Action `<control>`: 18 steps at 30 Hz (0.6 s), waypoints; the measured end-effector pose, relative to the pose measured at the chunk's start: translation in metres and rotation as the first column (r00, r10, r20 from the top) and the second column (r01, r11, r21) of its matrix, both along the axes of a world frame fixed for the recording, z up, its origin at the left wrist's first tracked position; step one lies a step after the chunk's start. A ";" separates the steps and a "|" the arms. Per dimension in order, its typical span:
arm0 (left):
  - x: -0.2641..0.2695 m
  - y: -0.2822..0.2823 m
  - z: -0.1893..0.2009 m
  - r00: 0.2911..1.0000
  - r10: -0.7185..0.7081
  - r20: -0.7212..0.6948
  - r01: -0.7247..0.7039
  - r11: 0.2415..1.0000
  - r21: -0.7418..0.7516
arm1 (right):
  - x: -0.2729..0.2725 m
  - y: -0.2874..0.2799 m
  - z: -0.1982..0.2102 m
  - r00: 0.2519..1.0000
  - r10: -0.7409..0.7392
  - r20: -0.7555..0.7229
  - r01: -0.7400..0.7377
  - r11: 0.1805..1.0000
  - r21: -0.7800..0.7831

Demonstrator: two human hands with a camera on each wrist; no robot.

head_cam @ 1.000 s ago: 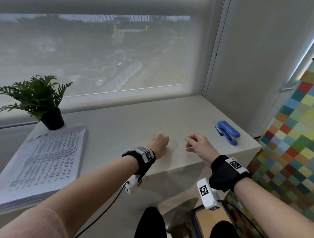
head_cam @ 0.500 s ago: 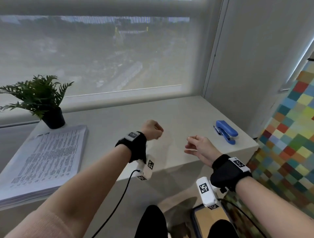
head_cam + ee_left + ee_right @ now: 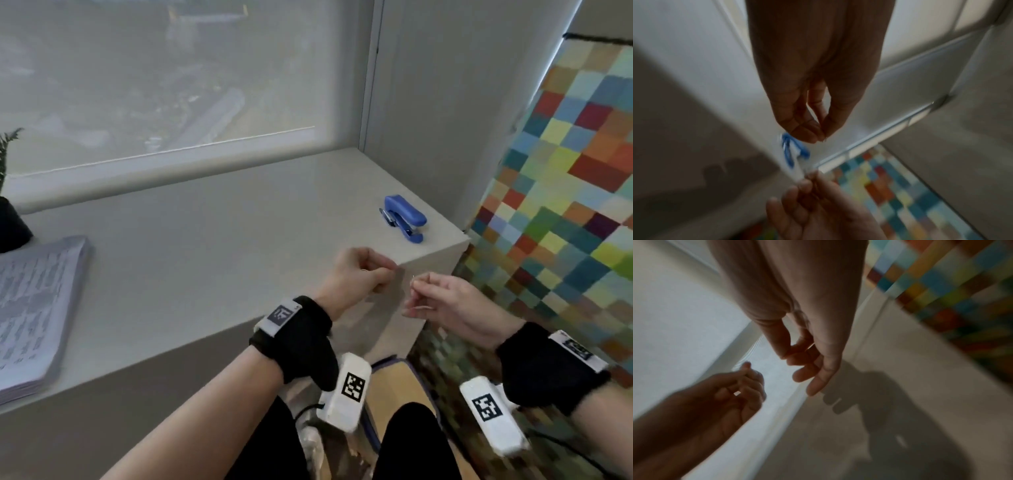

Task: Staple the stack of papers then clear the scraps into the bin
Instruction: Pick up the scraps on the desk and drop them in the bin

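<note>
A blue stapler (image 3: 406, 219) lies near the right end of the pale desk (image 3: 205, 257); the left wrist view shows it blurred (image 3: 793, 151). The stack of printed papers (image 3: 34, 308) sits at the desk's left end. Both hands hover by the desk's front right corner, close together and not touching. My left hand (image 3: 394, 272) has its fingers curled, with thumb and forefinger pinched on a tiny pale scrap (image 3: 823, 138). My right hand (image 3: 415, 282) pinches a thin metal bit, like a staple, at its fingertips (image 3: 787, 356); its other fingers hang loose.
A potted plant (image 3: 10, 226) stands behind the papers at the far left. Below the desk edge, between my knees, is a dark-rimmed container (image 3: 400, 387) with a tan inside. A wall and a multicoloured checked hanging (image 3: 565, 171) close off the right side.
My left hand has lifted off the desk and swung right to meet the right hand. The right hand rose slightly, and the view turned right.
</note>
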State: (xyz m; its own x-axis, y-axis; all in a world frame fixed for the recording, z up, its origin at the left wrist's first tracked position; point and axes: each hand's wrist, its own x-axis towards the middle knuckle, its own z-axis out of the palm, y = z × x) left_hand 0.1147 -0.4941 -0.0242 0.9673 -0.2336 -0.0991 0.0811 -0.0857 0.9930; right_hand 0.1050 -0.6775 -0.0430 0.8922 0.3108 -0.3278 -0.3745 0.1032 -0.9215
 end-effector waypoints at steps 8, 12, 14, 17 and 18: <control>0.003 -0.059 -0.161 0.950 -0.276 -0.144 0.311 0.844 0.437 | 0.002 -0.072 -0.143 0.971 -0.050 -0.233 -0.020 0.957 -0.288; 0.020 -0.063 -0.235 0.919 -0.306 -0.247 0.393 0.750 0.532 | 0.010 -0.068 -0.213 0.936 0.057 -0.346 -0.223 0.859 -0.462; 0.029 -0.065 -0.271 0.887 -0.315 -0.337 0.460 0.665 0.589 | 0.012 -0.060 -0.241 0.917 0.109 -0.383 -0.310 0.798 -0.517; 0.038 -0.068 -0.318 0.858 -0.297 -0.419 0.510 0.584 0.631 | 0.015 -0.046 -0.284 0.900 0.172 -0.401 -0.398 0.701 -0.592; 0.041 -0.071 -0.333 0.856 -0.287 -0.430 0.514 0.565 0.646 | 0.015 -0.042 -0.298 0.893 0.184 -0.411 -0.422 0.662 -0.619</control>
State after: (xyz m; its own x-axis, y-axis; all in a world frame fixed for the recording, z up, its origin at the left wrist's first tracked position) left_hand 0.1552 -0.5648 -0.3570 0.7024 -0.3326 -0.6293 0.0824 -0.8402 0.5360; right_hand 0.1198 -0.7195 -0.3409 0.6134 0.1316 -0.7787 -0.5242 -0.6697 -0.5261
